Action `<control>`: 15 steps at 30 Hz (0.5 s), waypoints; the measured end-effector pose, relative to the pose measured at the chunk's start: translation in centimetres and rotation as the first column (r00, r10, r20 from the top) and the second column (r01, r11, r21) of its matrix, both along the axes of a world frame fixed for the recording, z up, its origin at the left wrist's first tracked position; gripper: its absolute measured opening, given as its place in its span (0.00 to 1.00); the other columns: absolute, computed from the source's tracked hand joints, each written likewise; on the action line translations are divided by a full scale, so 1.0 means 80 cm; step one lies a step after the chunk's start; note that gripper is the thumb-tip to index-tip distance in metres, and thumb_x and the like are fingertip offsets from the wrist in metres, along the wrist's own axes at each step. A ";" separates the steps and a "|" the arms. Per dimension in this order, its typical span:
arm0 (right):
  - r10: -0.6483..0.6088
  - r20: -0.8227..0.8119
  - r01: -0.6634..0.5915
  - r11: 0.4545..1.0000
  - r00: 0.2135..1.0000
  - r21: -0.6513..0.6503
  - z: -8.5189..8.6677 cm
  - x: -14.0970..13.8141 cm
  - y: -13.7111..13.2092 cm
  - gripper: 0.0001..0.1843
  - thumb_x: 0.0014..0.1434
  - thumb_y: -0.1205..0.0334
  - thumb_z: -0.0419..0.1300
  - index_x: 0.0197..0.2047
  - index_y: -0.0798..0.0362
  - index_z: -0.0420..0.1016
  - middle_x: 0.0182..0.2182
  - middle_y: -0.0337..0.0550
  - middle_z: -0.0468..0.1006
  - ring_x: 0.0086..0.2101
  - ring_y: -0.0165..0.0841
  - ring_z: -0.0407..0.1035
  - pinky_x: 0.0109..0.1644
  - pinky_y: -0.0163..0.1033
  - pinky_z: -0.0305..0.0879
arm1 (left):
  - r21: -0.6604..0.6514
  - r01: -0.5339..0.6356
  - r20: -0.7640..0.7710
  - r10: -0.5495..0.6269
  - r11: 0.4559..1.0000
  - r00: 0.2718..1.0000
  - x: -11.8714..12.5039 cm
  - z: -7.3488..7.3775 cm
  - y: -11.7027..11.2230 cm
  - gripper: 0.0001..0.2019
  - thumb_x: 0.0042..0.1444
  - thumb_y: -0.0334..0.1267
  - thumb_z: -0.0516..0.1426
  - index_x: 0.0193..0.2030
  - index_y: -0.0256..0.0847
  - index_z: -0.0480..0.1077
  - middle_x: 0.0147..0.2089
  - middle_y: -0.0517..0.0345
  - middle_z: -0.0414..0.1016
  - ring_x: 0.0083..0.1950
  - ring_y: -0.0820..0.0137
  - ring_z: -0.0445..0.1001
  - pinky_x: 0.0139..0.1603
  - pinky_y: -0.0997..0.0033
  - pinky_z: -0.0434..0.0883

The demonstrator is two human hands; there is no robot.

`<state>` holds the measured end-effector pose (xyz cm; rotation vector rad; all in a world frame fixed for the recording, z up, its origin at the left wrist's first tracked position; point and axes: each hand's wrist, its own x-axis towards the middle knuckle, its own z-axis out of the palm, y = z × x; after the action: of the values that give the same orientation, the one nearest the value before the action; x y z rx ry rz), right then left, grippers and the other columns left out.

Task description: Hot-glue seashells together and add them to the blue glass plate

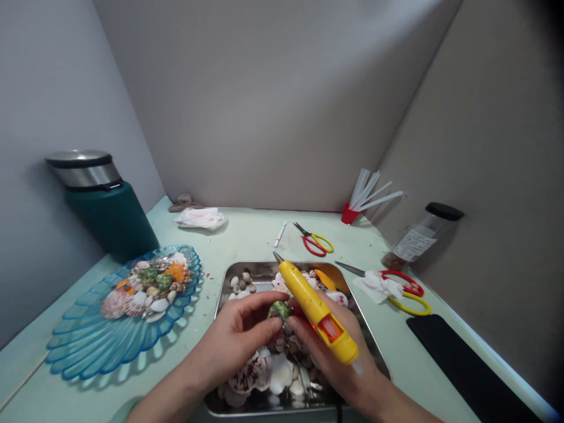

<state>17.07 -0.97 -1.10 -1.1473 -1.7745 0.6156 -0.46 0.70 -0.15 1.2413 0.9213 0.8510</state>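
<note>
My left hand pinches a small green shell between thumb and fingers, above a metal tray of seashells. My right hand is closed around a yellow glue gun, whose metal nozzle points away from me over the tray's far end. Its fingertips also touch the green shell. A large white and purple scallop shell lies in the tray under my hands.
A blue shell-shaped glass plate with several shells sits at the left, a teal bin behind it. Two pairs of red-yellow scissors, a red cup of glue sticks, a jar and a black pad lie to the right.
</note>
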 end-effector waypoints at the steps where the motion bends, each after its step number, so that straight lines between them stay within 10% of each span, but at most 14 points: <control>1: 0.002 -0.003 -0.002 1.000 1.000 0.000 0.000 0.000 0.000 0.07 0.57 0.64 0.59 0.41 0.50 0.70 0.35 0.40 0.76 0.36 0.36 0.72 0.37 0.36 0.67 | 0.000 0.000 0.004 0.000 1.000 1.000 0.000 0.000 0.000 0.17 0.50 0.36 0.61 0.49 0.43 0.73 0.36 0.57 0.76 0.37 0.69 0.71 0.37 0.74 0.69; 15: -0.018 -0.006 0.018 1.000 1.000 0.025 -0.002 0.001 0.001 0.07 0.56 0.63 0.60 0.40 0.50 0.71 0.35 0.40 0.77 0.36 0.35 0.72 0.37 0.35 0.68 | -0.014 0.012 0.086 -0.011 1.000 0.996 0.002 0.002 -0.001 0.17 0.47 0.35 0.63 0.46 0.38 0.71 0.34 0.58 0.73 0.31 0.73 0.68 0.34 0.73 0.68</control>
<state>17.17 -0.92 -1.30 -1.1421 -1.7606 0.5834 -0.31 0.63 0.04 1.1870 0.8492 0.8806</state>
